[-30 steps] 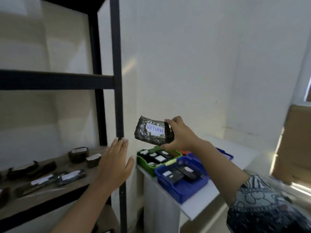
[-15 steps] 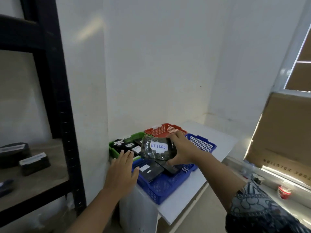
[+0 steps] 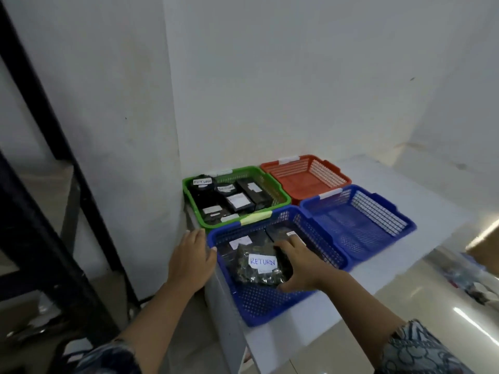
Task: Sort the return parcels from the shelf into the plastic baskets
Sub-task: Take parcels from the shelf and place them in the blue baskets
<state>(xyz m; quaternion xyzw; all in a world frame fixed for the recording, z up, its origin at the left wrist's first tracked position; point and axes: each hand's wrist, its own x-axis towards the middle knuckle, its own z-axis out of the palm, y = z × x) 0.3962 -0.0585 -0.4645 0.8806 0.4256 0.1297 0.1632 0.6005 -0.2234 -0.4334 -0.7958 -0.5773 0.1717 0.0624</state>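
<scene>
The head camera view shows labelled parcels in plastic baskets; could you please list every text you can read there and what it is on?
"RETURN": white label on the crinkly dark wrapped parcel that the right hand grips in the near blue plastic basket.
"RETURN": white label on the round black parcel in the green plastic basket.
The other white labels and the basket rim tags: too blurred or small to read.

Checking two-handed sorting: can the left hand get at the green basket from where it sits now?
Probably yes. The left hand is open and holds nothing, beside the near blue basket's left rim. The green basket lies just beyond it, open-topped, with nothing between them.
</scene>
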